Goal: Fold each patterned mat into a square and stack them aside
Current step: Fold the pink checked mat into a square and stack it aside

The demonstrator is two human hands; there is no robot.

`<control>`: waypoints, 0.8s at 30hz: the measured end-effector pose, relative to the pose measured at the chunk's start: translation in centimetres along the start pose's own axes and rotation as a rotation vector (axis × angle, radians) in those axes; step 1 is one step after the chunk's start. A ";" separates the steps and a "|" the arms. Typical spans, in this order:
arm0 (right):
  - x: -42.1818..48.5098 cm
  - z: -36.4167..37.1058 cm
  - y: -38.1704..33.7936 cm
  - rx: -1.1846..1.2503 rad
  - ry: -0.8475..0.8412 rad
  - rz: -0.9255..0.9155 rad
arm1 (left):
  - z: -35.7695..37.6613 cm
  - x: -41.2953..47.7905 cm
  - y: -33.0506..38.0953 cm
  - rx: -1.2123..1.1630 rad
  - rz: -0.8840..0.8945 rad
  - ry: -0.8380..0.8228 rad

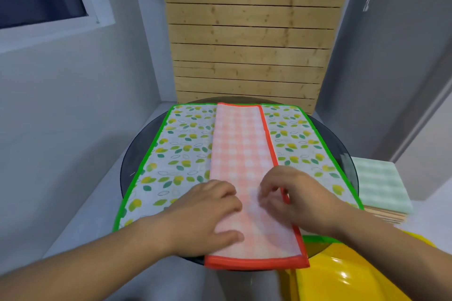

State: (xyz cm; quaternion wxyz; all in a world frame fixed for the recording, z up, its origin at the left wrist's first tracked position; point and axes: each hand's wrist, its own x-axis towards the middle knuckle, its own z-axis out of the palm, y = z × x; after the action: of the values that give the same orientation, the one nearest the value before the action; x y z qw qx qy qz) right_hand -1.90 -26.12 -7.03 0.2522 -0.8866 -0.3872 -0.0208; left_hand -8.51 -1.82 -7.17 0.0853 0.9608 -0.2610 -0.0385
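- Head view, table: a round dark glass table [129, 161] fills the middle of the frame.
- Head view, lower mat: a leaf-patterned mat [181, 144] with a green border lies spread flat across the table, showing at 9 and 3 o'clock on either side of the strip noted below.
- Head view, upper mat: an orange checked mat [241, 149] lies on the leaf-patterned mat as a long narrow strip running from 12 to 6 o'clock. Its orange border shows along the right and near edges, and its near end overhangs the table rim.
- Left hand [208, 212]: palm down on the near left part of the strip, fingers straight and close together, pressing it flat.
- Right hand [298, 198]: at the strip's right border, fingers curled (blurred; whether they pinch the border cannot be told).
- Off the table at 3 o'clock: a folded green checked mat [379, 186] tops a pile of tan layers.
- At 5 o'clock: a glossy yellow object [342, 278].
- At 12 o'clock: a slatted wooden panel [247, 39].
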 end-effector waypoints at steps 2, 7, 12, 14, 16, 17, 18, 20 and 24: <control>-1.7 0.3 -1.2 0.014 -0.088 -0.070 | 1.0 -0.9 0.5 0.025 0.007 -0.090; -5.2 1.3 -1.5 -0.038 -0.149 -0.090 | 2.2 -2.1 0.7 0.077 0.024 -0.201; -6.5 1.6 -1.6 -0.092 -0.119 -0.116 | 2.6 -2.1 0.9 0.143 0.029 -0.218; -6.9 1.7 -1.7 -0.143 -0.105 -0.141 | 2.6 -2.1 0.9 0.144 0.027 -0.226; -7.1 1.7 -1.8 -0.187 -0.097 -0.158 | 2.6 -2.1 0.8 0.140 0.028 -0.230; -7.1 1.7 -1.8 -0.200 -0.090 -0.168 | 2.6 -2.1 0.8 0.134 0.028 -0.229; -7.1 1.6 -1.9 -0.201 -0.075 -0.183 | 2.6 -2.1 0.8 0.125 0.028 -0.227; -7.1 1.5 -1.9 -0.184 -0.052 -0.205 | 2.6 -2.0 0.7 0.100 0.024 -0.233; -6.9 1.1 -2.0 -0.159 -0.050 -0.207 | 2.1 -1.5 0.3 -0.061 -0.006 -0.291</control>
State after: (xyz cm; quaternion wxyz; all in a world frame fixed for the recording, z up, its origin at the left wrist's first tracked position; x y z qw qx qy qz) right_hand -8.26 -29.15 -8.72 0.1680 -0.8593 -0.4798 -0.0554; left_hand -10.20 -1.61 -9.11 0.0755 0.9428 -0.2666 -0.1853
